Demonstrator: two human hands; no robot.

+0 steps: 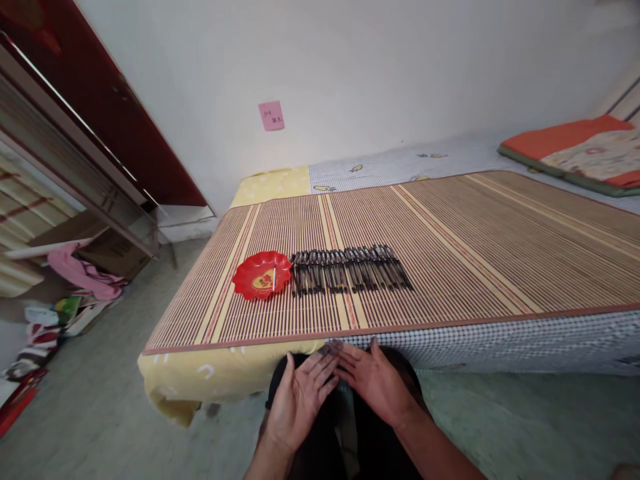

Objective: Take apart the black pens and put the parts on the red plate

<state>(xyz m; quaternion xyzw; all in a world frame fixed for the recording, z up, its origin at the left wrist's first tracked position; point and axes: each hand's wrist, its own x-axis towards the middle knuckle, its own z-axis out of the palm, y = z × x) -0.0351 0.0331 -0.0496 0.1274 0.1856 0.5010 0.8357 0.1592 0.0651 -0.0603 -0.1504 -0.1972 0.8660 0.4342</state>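
Note:
My left hand [299, 397] and my right hand [376, 381] lie flat and empty over my dark-clothed lap, fingertips touching each other just below the near edge of the bed. On the bamboo mat [450, 240] a row of several dark pens [350, 269] lies side by side. Left of the row sits a red scalloped plate [254, 267] with one thin white stick on it. Both hands are well short of the pens and the plate.
The mat covers a bed with a yellow and checked sheet [210, 373]. An orange folded blanket [575, 150] lies at the far right. A dark red cabinet [100, 113] stands at left, with clothes and clutter [75, 280] on the floor. A pink note [271, 115] sticks to the wall.

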